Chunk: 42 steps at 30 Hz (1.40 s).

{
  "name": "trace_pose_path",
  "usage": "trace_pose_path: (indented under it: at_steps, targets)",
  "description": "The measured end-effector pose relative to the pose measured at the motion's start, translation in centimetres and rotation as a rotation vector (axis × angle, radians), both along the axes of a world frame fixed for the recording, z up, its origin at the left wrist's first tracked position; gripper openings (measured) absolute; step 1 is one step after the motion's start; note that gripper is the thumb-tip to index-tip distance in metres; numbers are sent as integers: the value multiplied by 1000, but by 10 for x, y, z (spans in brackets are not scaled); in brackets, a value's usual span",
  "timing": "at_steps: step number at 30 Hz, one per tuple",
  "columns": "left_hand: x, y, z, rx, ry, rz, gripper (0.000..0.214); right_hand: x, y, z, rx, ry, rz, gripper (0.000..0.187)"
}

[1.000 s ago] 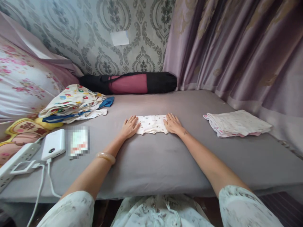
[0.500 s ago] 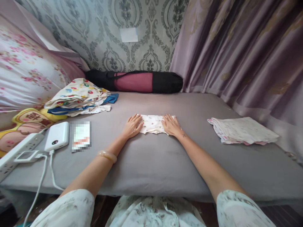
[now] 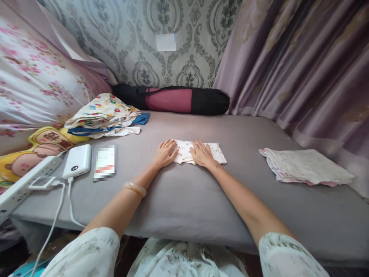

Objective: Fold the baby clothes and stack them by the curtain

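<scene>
A small folded white cloth with a tiny print (image 3: 184, 151), perhaps a garment, lies flat in the middle of the grey-covered bed (image 3: 173, 204). My left hand (image 3: 166, 154) rests on its left end, palm down with the fingers stretched out. Flat on the cloth's middle lies my right hand (image 3: 201, 154), its fingers spread. The cloth's right end shows uncovered beyond that hand, and its lower edge is wavy. Parts of it are hidden under both palms.
Folded pale cloths (image 3: 308, 166) lie at the right. Patterned clothes (image 3: 106, 113) are heaped at the back left. A power bank (image 3: 77, 161), a power strip (image 3: 31, 186) with white cables and a blurred packet (image 3: 104, 161) sit at the left. Behind lies a long black-and-red bag (image 3: 170, 100).
My right hand has slid left from the cloth's right end to its middle, uncovering that end. My left hand stays at the left end. The camera view has shifted slightly.
</scene>
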<state>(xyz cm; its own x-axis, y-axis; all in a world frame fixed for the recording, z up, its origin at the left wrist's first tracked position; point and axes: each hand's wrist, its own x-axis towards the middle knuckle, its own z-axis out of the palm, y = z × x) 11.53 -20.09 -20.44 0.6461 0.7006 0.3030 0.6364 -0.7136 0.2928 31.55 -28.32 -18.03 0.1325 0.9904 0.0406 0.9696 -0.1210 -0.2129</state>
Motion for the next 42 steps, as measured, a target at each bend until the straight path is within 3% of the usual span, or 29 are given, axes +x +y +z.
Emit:
trace_pose_path:
  at_steps: [5, 14, 24, 30, 33, 42]
  targets:
    - [1, 3, -3, -16, -29, 36, 47, -1, 0, -7, 0, -4, 0, 57]
    - [0, 6, -4, -27, -81, 73, 43, -15, 13, 4, 14, -4, 14, 56]
    - [-4, 16, -11, -48, -219, 122, 42, -28, 17, -14, 66, -38, 29, 57]
    - [-4, 17, -11, -45, -243, 119, 42, -32, 23, -2, 13, -22, 16, 56]
    - [-5, 18, -11, -36, -240, 118, 42, -43, 26, 1, 64, -14, 46, 57]
    - [-5, 24, -16, -21, -278, 156, 38, -58, 27, -13, 95, -23, 50, 59]
